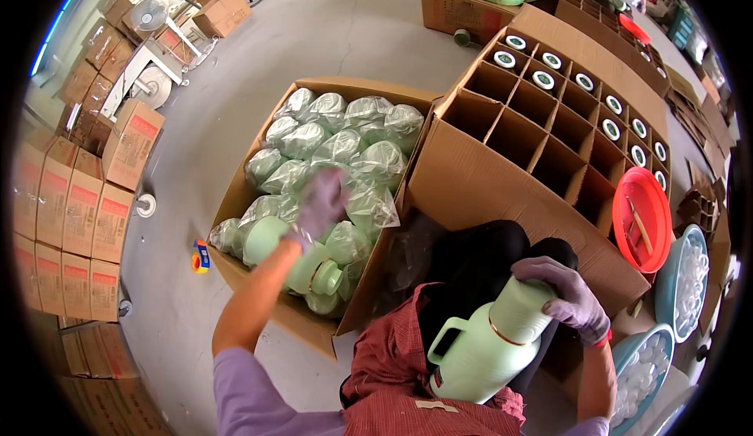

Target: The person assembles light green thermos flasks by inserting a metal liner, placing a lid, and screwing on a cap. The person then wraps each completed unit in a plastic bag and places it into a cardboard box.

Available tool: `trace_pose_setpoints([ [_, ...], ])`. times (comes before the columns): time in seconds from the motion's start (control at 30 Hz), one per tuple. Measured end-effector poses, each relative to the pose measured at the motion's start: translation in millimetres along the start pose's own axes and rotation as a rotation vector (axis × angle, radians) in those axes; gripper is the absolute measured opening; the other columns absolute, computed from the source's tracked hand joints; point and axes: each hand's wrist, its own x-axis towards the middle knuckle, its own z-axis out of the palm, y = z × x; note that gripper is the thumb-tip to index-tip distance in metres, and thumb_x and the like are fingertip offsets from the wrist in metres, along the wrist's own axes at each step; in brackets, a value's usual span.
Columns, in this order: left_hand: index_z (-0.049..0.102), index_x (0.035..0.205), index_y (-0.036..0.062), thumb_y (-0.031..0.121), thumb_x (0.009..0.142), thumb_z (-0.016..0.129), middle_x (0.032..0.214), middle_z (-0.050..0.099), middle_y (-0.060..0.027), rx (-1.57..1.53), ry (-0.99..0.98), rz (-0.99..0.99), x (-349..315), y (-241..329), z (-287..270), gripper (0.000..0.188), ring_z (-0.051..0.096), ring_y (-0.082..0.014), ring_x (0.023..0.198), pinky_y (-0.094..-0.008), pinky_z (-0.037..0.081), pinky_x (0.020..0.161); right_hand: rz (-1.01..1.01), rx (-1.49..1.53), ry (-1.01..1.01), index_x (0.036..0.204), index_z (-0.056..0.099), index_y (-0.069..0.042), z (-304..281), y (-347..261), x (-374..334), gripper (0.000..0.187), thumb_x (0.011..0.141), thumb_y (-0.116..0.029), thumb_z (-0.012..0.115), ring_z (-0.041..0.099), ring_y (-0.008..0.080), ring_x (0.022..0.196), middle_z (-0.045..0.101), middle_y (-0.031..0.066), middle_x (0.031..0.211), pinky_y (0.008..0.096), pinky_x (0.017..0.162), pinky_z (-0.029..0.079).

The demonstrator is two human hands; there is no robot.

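Note:
A mint-green thermos jug [486, 348] with a side handle stands tilted on my lap. My right hand [571, 293], in a greyish-purple glove, is closed round the cup-shaped lid at its top. My left hand [320, 205], gloved alike, is smeared by motion over an open carton [376, 89]; its fingers do not show clearly. Pale-green items in clear plastic bags [337, 147] fill that carton in rows. Beneath my left wrist lie a bare green cup [267, 238] and a bare green bottle-like piece with a narrow neck [321, 275].
To the right stands a divided carton [463, 181], several compartments holding items with white-ringed tops. A red tray [642, 220] rests on its near corner. Blue basins [673, 332] of translucent parts stand beyond. A tape roll [201, 256] lies on the floor; stacked cartons [74, 201] line the left.

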Motion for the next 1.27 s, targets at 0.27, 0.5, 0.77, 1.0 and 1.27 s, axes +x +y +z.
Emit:
trace_pose_setpoints([
  [0.27, 0.067, 0.116, 0.0136, 0.043, 0.087, 0.062, 0.13, 0.06, -0.0128, 0.856, -0.355, -0.769, 17.8, -182.6, 53.0, 0.042, 0.054, -0.0328, 0.121, -0.055, 0.039, 0.101, 0.137, 0.141, 0.322, 0.113, 0.062, 0.007, -6.1, -4.4, 0.5, 0.049, 0.082, -0.031, 0.067, 0.063, 0.0239, 0.103, 0.06, 0.0182, 0.118, 0.0344, 0.092, 0.053],
  [0.5, 0.068, 0.087, 0.0082, 0.025, 0.086, 0.065, 0.082, 0.068, -0.0067, 0.179, 0.262, -0.73, 35.8, -200.8, -14.8, 0.017, 0.069, -0.0202, 0.079, -0.0398, 0.053, 0.065, 0.157, 0.002, 0.275, 0.111, 0.063, 0.005, -17.5, 2.8, 28.0, 0.036, 0.079, -0.012, 0.062, 0.064, 0.0207, 0.093, 0.062, 0.0138, 0.108, 0.0319, 0.084, 0.054],
  [0.77, 0.058, 0.12, 0.0046, 0.024, 0.094, 0.063, 0.116, 0.067, -0.0117, -0.771, 0.401, 0.184, 100.7, 19.7, -179.1, 0.033, 0.067, -0.0249, 0.102, -0.0382, 0.057, 0.089, -0.297, -0.683, 0.357, 0.143, 0.041, -0.003, -9.6, 26.3, 121.5, 0.085, 0.071, -0.016, 0.083, 0.044, 0.0408, 0.13, 0.041, 0.0217, 0.142, 0.0434, 0.108, 0.041],
  [1.0, 0.057, 0.121, 0.0051, 0.025, 0.099, 0.058, 0.121, 0.064, -0.0093, -1.803, 0.119, -0.094, 150.8, -23.8, -195.7, 0.03, 0.064, -0.0225, 0.106, -0.0351, 0.056, 0.091, -0.361, -0.912, 0.222, 0.151, 0.027, -0.014, 25.8, 53.1, 189.9, 0.114, 0.061, -0.041, 0.09, 0.03, 0.0391, 0.14, 0.03, 0.0178, 0.152, 0.0595, 0.112, 0.025],
  [1.27, 0.014, 0.155, -0.0019, 0.038, 0.103, 0.05, 0.162, 0.017, -0.0192, -0.727, 0.475, -0.307, 73.6, 141.9, -38.5, 0.075, 0.018, -0.0326, 0.15, -0.0401, 0.017, 0.123, 0.031, -0.245, 0.585, 0.096, 0.063, 0.0, -10.0, 53.4, 191.5, 0.024, 0.086, -0.022, 0.067, 0.067, 0.038, 0.089, 0.068, 0.0237, 0.091, 0.0423, 0.079, 0.053],
])
